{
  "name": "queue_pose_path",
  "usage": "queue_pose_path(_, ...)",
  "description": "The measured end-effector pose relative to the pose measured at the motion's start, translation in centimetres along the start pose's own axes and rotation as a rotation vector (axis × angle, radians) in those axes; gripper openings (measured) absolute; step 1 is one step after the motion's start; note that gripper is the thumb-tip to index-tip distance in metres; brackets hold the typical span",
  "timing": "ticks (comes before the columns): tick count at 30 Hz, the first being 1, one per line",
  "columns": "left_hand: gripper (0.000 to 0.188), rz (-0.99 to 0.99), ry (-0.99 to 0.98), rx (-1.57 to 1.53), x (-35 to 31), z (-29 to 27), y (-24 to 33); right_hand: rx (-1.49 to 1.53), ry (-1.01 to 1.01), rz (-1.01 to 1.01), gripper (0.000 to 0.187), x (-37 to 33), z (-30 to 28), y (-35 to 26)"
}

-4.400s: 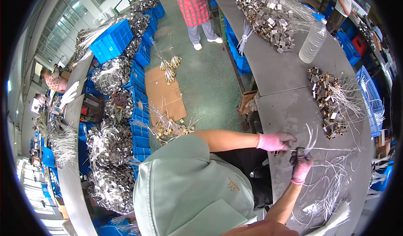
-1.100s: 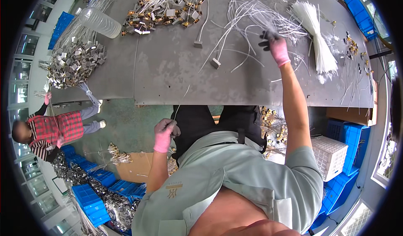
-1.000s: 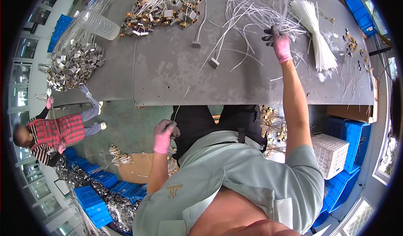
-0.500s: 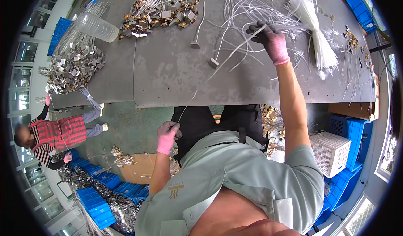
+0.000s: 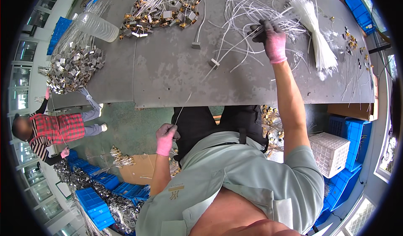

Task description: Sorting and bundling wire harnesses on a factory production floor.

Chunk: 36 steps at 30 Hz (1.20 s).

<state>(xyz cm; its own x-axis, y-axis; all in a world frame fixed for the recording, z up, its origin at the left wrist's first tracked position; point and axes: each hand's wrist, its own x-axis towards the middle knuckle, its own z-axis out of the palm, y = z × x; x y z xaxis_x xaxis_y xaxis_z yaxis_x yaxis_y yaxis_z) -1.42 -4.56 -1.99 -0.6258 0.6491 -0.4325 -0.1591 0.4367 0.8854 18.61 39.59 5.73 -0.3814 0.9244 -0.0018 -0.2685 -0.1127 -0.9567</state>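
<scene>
My left hand [image 5: 167, 138], in a pink glove with dark grey fingers, is closed in a pinch over my lap, in front of the table edge. A thin pale wire [image 5: 183, 108] rises from its fingers. My right hand [image 5: 272, 38], in a matching glove, reaches over the table to a loose spread of white tubes [image 5: 247, 11]. Its fingers are bent around a thin white tube [image 5: 235, 46], partly hidden by the glove. Close by lies a small white-grey block [image 5: 214, 63] on a lead. A thick bundle of white tubes [image 5: 314, 34] is to the right.
Wired metal-and-brass parts [image 5: 163, 15] are heaped at the far left, with another pile [image 5: 75, 68] at the table's left end beside a clear plastic bottle [image 5: 97, 27]. A co-worker [image 5: 56, 127] stands at left. Blue crates [image 5: 94, 206] and a white basket [image 5: 329, 154] stand around me.
My right hand has shifted slightly, and the long tube that slanted toward the near edge has drawn back. The wire in my left hand leans a little differently. The co-worker's lower hand has moved.
</scene>
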Motion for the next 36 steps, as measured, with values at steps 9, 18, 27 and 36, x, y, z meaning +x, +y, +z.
queue_pose_path(9,0.018,-0.022,-0.165,0.022,0.3,2.4,3.2,-0.204,-0.577,0.339,0.028,-5.4,6.0,1.8)
queue_pose_path(18,0.032,0.014,-0.189,-0.329,4.1,4.3,7.5,-0.349,-0.615,0.238,0.025,-9.1,12.5,4.5)
queue_pose_path(27,0.026,0.008,-0.091,-0.61,10.1,6.0,7.6,-0.322,-0.483,0.314,0.026,-7.8,15.1,4.2)
queue_pose_path(36,0.037,0.29,-0.208,-0.181,14.8,8.8,11.8,-0.571,-0.625,0.366,0.018,-4.8,15.0,6.4)
